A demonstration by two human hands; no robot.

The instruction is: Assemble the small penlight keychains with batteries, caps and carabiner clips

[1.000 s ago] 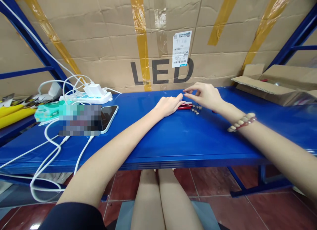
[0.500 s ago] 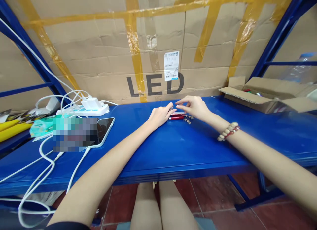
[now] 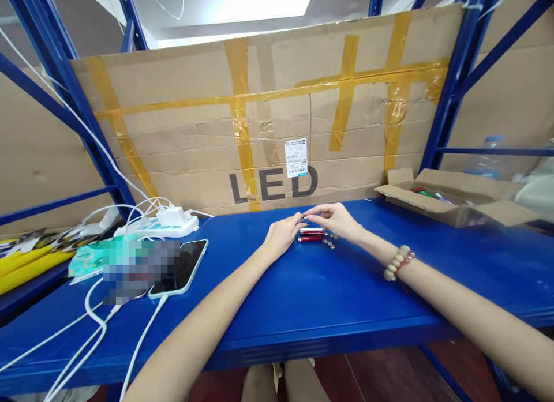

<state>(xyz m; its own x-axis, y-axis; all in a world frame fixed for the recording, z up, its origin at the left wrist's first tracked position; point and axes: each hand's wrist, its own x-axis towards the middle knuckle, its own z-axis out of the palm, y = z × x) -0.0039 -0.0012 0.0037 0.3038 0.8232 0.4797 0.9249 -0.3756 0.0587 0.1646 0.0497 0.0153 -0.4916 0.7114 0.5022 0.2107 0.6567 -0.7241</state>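
Observation:
My left hand [image 3: 281, 236] is closed, its fingertips round a small, dark, shiny metallic piece [image 3: 302, 218] that the fingers mostly cover. Up against it from the right comes my right hand [image 3: 335, 220], thumb and fingers pinched together at the same spot; what they grip is too small to make out. Slim red tubes with silver ends [image 3: 310, 239] lie on the blue tabletop [image 3: 346, 298] just below the hands. Beside them, under my right hand, are several small round silver pieces [image 3: 330, 244].
To the left, a phone [image 3: 184, 269] with a white cable lies near a white power strip [image 3: 177, 226] and a green packet [image 3: 89, 256]. An open cardboard box [image 3: 433, 209] stands at the back right. Behind the table rises a large taped carton [image 3: 194, 154] marked LED.
The view has tilted upward, so the hands and table appear lower. My right fingers, apart from the left hand before, have closed in to meet its fingertips.

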